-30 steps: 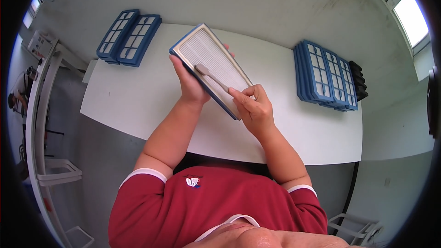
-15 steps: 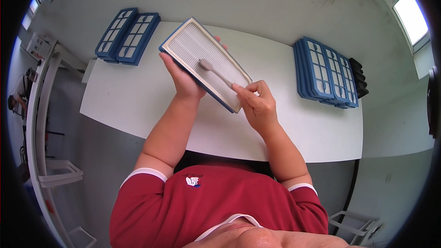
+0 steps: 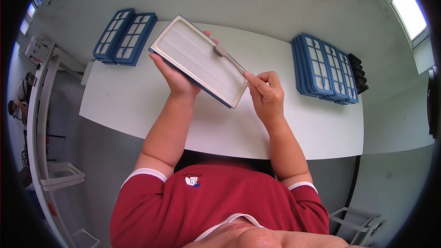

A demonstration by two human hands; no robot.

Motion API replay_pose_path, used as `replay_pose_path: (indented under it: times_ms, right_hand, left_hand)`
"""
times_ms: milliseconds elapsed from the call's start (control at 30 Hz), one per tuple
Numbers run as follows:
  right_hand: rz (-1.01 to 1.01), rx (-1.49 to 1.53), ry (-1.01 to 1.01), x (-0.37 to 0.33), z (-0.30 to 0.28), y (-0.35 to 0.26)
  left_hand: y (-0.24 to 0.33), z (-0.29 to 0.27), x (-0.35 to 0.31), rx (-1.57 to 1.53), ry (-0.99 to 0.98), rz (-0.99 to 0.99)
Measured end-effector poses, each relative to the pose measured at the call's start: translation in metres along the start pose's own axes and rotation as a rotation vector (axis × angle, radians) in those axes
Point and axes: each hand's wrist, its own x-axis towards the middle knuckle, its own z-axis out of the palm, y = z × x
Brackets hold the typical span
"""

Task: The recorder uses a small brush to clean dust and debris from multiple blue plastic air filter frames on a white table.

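My left hand (image 3: 177, 79) holds up a flat rectangular air filter (image 3: 195, 57) with a white pleated face and a blue frame, tilted above the white table (image 3: 124, 105). My right hand (image 3: 265, 93) pinches the handle of a small brush (image 3: 228, 58), whose head rests on the filter's upper right edge.
Two blue-framed filters (image 3: 125, 36) lie side by side at the table's far left corner. A stack of several blue filters (image 3: 324, 69) leans at the far right, with a black object (image 3: 357, 72) behind it. A white metal rack (image 3: 43, 124) stands to the left.
The filter has been turned and raised further left. The brush has moved from the filter's middle up toward its upper right edge.
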Motion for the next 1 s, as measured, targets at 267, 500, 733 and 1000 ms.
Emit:
replay_pose_path:
  times_ms: [267, 500, 733, 1000]
  right_hand:
    - [-0.036, 0.226, -0.146, -0.004, 0.0, -0.006]
    - [-0.005, 0.245, -0.207, -0.001, -0.001, -0.007]
    - [0.088, 0.094, 0.001, 0.002, -0.002, 0.006]
    - [0.103, 0.196, -0.084, 0.001, -0.003, 0.002]
  left_hand:
    - [0.003, -0.007, 0.006, 0.037, 0.029, 0.039]
    - [0.004, -0.002, 0.007, 0.029, 0.106, 0.063]
    - [0.005, 0.0, 0.002, -0.007, 0.022, 0.05]
    - [0.008, -0.007, 0.009, -0.002, 0.092, 0.154]
